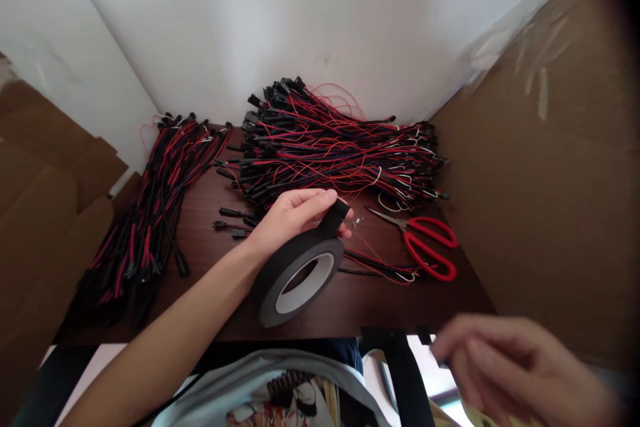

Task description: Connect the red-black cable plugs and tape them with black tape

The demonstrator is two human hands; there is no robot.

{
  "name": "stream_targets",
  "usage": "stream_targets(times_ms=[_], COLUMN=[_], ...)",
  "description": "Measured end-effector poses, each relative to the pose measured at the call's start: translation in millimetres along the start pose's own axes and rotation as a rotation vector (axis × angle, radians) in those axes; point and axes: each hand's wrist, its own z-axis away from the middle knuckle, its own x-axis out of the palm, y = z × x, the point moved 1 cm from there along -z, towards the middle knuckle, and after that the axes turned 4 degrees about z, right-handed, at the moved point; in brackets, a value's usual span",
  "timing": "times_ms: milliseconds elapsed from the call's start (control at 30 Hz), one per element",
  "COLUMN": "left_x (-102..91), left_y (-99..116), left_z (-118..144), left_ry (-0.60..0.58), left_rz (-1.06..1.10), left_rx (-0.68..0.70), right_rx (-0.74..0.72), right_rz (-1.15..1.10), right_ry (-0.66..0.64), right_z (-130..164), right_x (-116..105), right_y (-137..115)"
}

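My left hand [300, 213] is closed on a roll of black tape [300, 280] with a white core. The tape's loose end stands away from the roll, between thumb and fingers. My right hand [520, 367], blurred, is at the lower right past the table's front edge. Its thumb and index finger are pinched together, with a small dark bit at the tips that I cannot make out. Behind the left hand lies a big heap of red and black connector wires [335, 147]. A few cables [380, 265] lie partly hidden behind the roll. Red-handled scissors [425, 240] rest open to its right.
A second bundle of wires [155, 213] lies at the left of the dark wooden table [225, 307]. Cardboard walls stand left [45, 167] and right [525, 167], a white wall [300, 20] behind. Short black tape pieces [424, 335] hang on the front edge.
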Motion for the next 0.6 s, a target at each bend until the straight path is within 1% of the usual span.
stream_targets(times_ms=[67, 100, 133, 167, 233, 300, 367, 433, 500, 600], left_x=[1.6, 2.5, 3.2, 3.8, 4.0, 3.2, 1.9, 0.8, 0.2, -0.1], left_y=[0.9, 1.6, 2.3, 2.9, 3.1, 1.6, -1.3, -4.2, -6.4, -7.7], left_z=[0.3, 0.6, 1.0, 1.4, 1.6, 0.9, -0.4, -1.4, -1.6, -1.4], left_ry=[0.002, -0.001, -0.007, -0.011, -0.010, -0.015, -0.022, -0.022, -0.012, -0.003], left_rz=[0.012, 0.013, 0.011, 0.007, -0.005, -0.008, -0.002, 0.007, 0.007, 0.001], left_rx=[0.011, 0.012, 0.012, 0.012, 0.016, 0.033, 0.054, 0.070, 0.071, 0.058], right_rx=[-0.202, -0.327, -0.440, -0.504, -0.577, -0.641, -0.650, -0.639, -0.655, -0.687], right_rz=[0.032, 0.052, 0.068, 0.091, 0.133, 0.144, 0.142, 0.152, 0.176, 0.226], right_ry=[0.092, 0.185, 0.245, 0.271, 0.227, 0.161, 0.070, 0.015, 0.022, 0.075], right_z=[-19.9, -29.8, -38.8, -46.8, -58.5, -64.7, -67.7, -68.8, -68.8, -67.6], right_x=[-6.9, -7.3, -5.3, -1.2, 11.1, 24.0, 33.6, 38.3, 38.8, 36.9], right_y=[-31.2, -46.3, -60.4, -73.2, -95.0, -111.6, -122.1, -127.0, -128.2, -127.0])
